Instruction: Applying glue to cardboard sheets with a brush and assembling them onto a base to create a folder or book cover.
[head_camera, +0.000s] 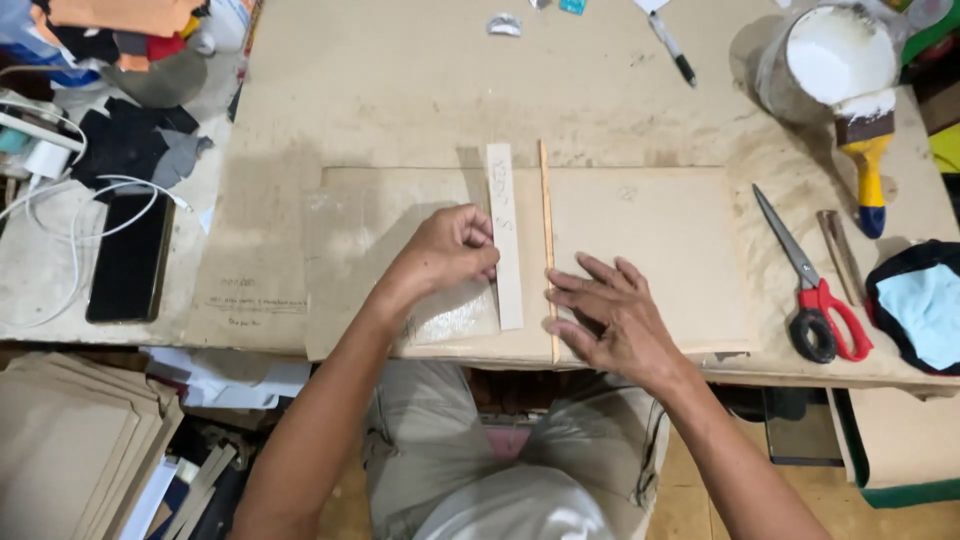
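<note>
A person sits at a big brown work table (420, 90) made of worn, dusty board. A flat brown cardboard sheet (650, 240) lies on it near the person. The left hand (450, 250) is curled, its fingertips pressing on a pale flat strip (504, 240) that lies on the sheet, pointing to 12 o'clock. Just at 3 o'clock of the strip lies a thin wooden stick (546, 230), also pointing to 12 o'clock. The right hand (610, 315) lies flat with fingers spread apart, and its fingertips touch the stick low down. It grips nothing. At 3 o'clock on the table lie red-handled scissors (815, 290). At 1 o'clock stands a white bucket (830, 55) of white paste, with a yellow-handled brush (866, 150) just beside it. A black pen (672, 45) lies at 12 o'clock. At 9 o'clock a dark phone (130, 255) lies with white cables (60, 215). Scraps of cloth (130, 140) pile up at 10 o'clock. Down at 7 o'clock, below the table, brown boards (70, 440) are stacked.
</note>
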